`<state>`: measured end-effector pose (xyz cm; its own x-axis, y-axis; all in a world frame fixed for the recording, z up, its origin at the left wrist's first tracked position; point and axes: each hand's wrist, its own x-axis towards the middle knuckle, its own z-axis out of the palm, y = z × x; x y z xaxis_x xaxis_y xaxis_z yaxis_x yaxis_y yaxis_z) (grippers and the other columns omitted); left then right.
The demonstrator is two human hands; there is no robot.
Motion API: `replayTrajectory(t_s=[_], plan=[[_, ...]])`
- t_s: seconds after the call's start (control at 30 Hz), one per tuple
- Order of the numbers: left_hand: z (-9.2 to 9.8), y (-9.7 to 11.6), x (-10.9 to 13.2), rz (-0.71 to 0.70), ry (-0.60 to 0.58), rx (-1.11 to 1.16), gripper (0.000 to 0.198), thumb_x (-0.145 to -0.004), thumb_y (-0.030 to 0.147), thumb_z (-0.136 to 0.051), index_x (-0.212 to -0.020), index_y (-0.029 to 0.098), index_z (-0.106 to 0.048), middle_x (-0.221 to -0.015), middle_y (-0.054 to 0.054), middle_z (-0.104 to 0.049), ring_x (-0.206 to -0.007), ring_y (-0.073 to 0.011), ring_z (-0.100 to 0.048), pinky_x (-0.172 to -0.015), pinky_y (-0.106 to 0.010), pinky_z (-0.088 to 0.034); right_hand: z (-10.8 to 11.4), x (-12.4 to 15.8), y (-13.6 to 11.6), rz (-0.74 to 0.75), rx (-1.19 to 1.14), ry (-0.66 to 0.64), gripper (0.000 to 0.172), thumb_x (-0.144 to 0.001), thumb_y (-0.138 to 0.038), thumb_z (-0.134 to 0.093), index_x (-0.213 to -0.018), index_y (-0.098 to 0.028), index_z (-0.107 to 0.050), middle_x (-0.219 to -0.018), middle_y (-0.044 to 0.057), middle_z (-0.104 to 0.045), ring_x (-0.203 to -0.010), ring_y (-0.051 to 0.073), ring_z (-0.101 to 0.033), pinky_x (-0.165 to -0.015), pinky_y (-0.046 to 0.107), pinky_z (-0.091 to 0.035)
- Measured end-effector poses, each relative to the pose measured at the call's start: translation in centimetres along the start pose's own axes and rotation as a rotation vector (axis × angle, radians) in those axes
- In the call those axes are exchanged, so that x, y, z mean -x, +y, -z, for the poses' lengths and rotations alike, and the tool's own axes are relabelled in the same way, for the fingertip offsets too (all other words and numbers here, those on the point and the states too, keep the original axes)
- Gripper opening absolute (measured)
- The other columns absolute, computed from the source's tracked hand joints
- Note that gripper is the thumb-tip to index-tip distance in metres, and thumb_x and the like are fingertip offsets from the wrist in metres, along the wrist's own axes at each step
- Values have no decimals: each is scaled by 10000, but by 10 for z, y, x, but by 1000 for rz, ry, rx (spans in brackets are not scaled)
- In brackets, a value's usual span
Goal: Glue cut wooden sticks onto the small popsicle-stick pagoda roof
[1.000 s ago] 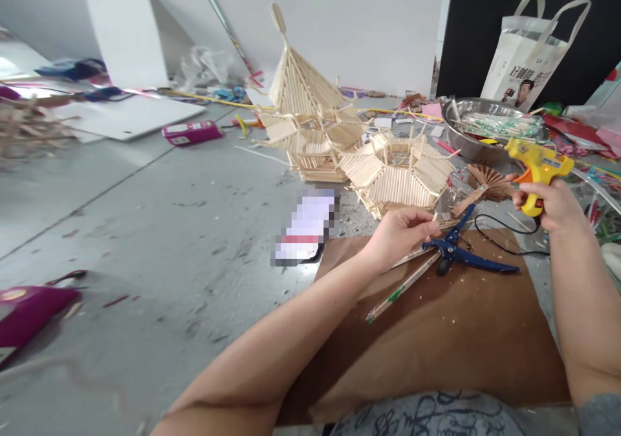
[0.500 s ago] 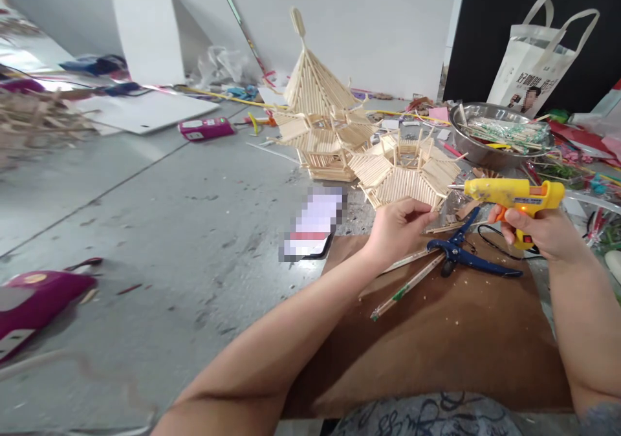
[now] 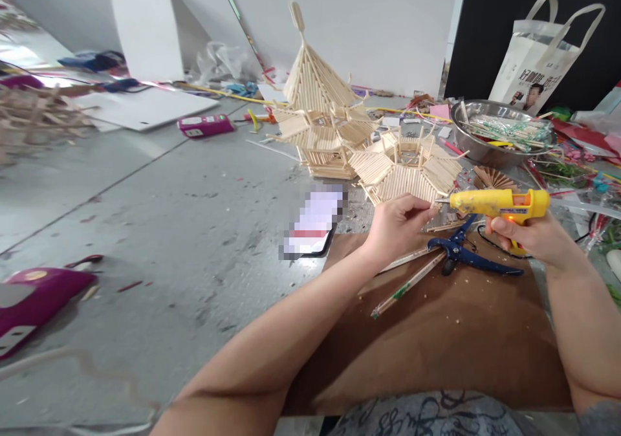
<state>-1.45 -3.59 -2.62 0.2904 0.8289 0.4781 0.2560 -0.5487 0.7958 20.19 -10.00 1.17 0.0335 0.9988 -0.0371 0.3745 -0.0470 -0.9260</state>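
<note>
Right of centre, the right hand (image 3: 531, 234) wraps around one glue gun (image 3: 485, 200); just beside its nozzle (image 3: 442, 200), the left hand (image 3: 398, 226) pinches one tiny stick (image 3: 434, 205), so a slip could burn that hand. Counted outward: one blue cutter (image 3: 453, 251), one phone (image 3: 314, 219), two stick models (image 3: 398, 184), one bowl (image 3: 478, 154).

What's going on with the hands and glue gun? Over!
Left hand pinching small pale piece. Right hand gripping yellow glue gun, tip close to that piece. Close by: blue tool on brown board.

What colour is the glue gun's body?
Yellow; the glue gun shows in the head view, the only one.
</note>
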Motion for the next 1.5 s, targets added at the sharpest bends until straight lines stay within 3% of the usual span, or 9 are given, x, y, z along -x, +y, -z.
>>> replayTrajectory(t_s=[0.57,1.1,1.33,1.5], plan=[[1,1,-1,-14,2,-24,113,-758,239,-610,-679,165,-643,-650,1,-629,-576,-74,-538,-542,-205,-427,0,-1,-3,32,-10,-17,326,-625,-512,-682,-670,-212,-561,-574,-26,-548,-390,73,-436,-356,236,-353],[1,0,0,-26,3,-32,113,-756,238,-608,-676,165,-639,-653,0,-632,-571,-74,-536,-538,-207,-424,0,-1,-2,1,32,-12,412,-596,-597,-661,-653,-205,-548,-544,-21,-516,-390,80,-426,-384,258,-341],[1,2,-1,20,11,11,109,-742,238,-617,-666,163,-642,-641,6,-637,-565,-71,-522,-557,-214,-418,1,-1,1,-7,62,-11,381,-617,-577,-660,-627,-214,-544,-528,-18,-509,-403,87,-426,-388,262,-343],[2,3,-3,210,20,190,102,-683,251,-669,-656,155,-650,-594,15,-617,-536,-65,-499,-527,-207,-390,0,-2,-1,22,38,-14,378,-617,-571,-663,-648,-211,-552,-558,-16,-538,-398,80,-430,-371,247,-357]])
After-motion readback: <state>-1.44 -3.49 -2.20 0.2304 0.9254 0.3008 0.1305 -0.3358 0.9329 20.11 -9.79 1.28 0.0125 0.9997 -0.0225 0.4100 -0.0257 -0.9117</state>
